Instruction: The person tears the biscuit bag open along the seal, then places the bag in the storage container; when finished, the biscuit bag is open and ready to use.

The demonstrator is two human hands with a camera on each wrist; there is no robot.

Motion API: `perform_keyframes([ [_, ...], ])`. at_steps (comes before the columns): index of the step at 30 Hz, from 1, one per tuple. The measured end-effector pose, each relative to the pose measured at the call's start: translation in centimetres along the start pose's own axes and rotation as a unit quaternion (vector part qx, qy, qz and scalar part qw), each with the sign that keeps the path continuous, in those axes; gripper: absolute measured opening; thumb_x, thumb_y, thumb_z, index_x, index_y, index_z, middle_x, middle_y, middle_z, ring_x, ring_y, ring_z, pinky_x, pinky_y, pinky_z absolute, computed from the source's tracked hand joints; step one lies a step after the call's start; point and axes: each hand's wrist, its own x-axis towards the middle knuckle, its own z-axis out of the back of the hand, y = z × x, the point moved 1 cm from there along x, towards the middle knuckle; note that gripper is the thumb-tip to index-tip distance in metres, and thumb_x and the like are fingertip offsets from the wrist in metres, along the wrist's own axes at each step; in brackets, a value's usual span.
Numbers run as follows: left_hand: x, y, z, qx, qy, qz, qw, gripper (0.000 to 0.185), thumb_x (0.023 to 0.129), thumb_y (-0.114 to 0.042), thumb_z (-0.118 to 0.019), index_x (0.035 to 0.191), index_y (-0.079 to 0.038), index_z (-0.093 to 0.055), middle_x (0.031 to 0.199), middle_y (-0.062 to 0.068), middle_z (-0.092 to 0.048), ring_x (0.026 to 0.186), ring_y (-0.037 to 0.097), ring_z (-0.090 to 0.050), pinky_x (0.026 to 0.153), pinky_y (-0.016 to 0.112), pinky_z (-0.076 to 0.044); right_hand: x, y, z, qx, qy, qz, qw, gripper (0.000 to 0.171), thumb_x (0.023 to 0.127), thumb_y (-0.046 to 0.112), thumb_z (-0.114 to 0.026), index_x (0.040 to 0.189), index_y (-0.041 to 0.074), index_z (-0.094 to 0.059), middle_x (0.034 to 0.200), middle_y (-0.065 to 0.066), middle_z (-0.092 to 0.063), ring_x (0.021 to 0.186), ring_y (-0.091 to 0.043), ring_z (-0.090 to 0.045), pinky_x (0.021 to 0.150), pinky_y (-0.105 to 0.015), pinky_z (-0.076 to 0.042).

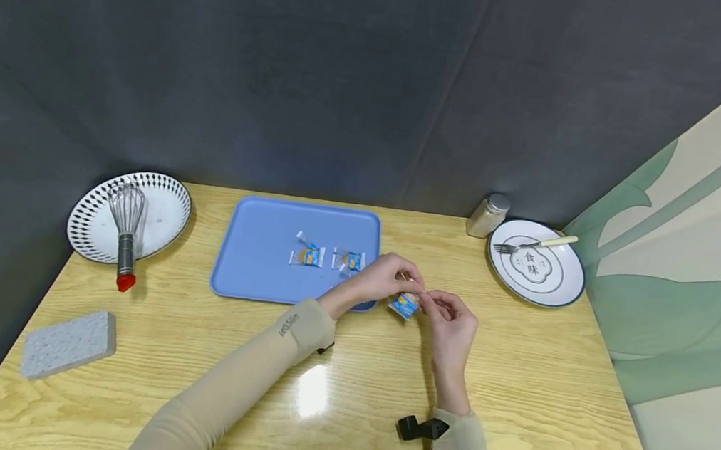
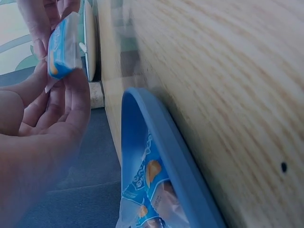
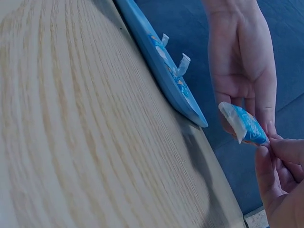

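A small blue-and-clear snack packet (image 1: 405, 305) is held above the table, just off the right edge of the blue tray (image 1: 259, 284). My left hand (image 1: 388, 277) pinches one end of the packet. With thumb and fingertips, my right hand (image 1: 453, 324) pinches the packet's upper edge close to the left fingertips. In the right wrist view the packet (image 3: 244, 124) hangs between both hands, its seam facing the camera. Similar packets, one (image 1: 309, 256) on the left and another (image 1: 349, 260) on the right, lie on the tray with torn clear strips sticking up.
At the back left, a whisk (image 1: 127, 222) lies across a patterned plate (image 1: 163, 233). A grey sponge-like block (image 1: 70, 344) is nearer the front. On the right are a lidded shaker (image 1: 489, 215) and a white plate (image 1: 544, 287) with a fork (image 1: 535, 244).
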Motion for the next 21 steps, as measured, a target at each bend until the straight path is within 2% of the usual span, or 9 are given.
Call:
perform_keyframes([
  [6,0.2,0.2,0.3,0.003,0.017,-0.006,0.9998,0.018,0.109,-0.010,-0.064,0.105,-0.002,-0.080,0.097,0.005,-0.075,0.075,0.011,-0.057,0.074,0.024,-0.048,0.2,-0.1,0.0,-0.008,0.017,-0.012,1.000,0.009,0.093,-0.013,-0.076,0.097,-0.019,-0.071,0.087,-0.017,-0.074,0.073,-0.005,-0.075,0.072,-0.026,-0.063],
  [10,0.7,0.0,0.6,0.031,0.035,-0.023,0.9986,0.017,0.109,-0.010,-0.065,0.103,-0.003,-0.079,0.096,0.003,-0.074,0.081,0.008,-0.057,0.080,0.022,-0.047,0.2,-0.2,-0.1,-0.004,0.010,-0.006,1.000,0.010,0.092,-0.014,-0.077,0.096,-0.021,-0.070,0.085,-0.019,-0.074,0.071,-0.006,-0.075,0.069,-0.023,-0.062],
  [14,0.9,-0.3,0.8,0.051,0.045,-0.030,0.9972,0.016,0.108,-0.010,-0.065,0.102,-0.003,-0.077,0.095,0.003,-0.072,0.086,0.007,-0.057,0.086,0.022,-0.047,0.0,-0.2,-0.7,0.001,-0.016,0.007,1.000,0.010,0.092,-0.015,-0.077,0.094,-0.021,-0.069,0.082,-0.022,-0.073,0.068,-0.008,-0.074,0.067,-0.024,-0.062],
  [18,1.0,-0.1,0.5,0.039,0.032,-0.007,0.9987,0.015,0.108,-0.009,-0.064,0.100,-0.003,-0.076,0.097,0.004,-0.072,0.087,0.009,-0.058,0.084,0.023,-0.048,-0.1,-0.5,-1.3,-0.013,-0.042,0.020,0.999,0.010,0.091,-0.015,-0.077,0.091,-0.020,-0.068,0.081,-0.027,-0.071,0.067,-0.004,-0.071,0.066,-0.023,-0.061],
  [21,0.9,0.1,0.0,-0.001,0.014,0.027,0.9995,0.015,0.109,-0.008,-0.063,0.101,-0.002,-0.076,0.098,0.005,-0.072,0.088,0.011,-0.060,0.082,0.024,-0.050,-0.2,-0.2,-1.7,-0.037,-0.058,0.030,0.997,0.010,0.090,-0.018,-0.076,0.090,-0.020,-0.067,0.081,-0.030,-0.069,0.065,-0.005,-0.069,0.063,-0.018,-0.058],
])
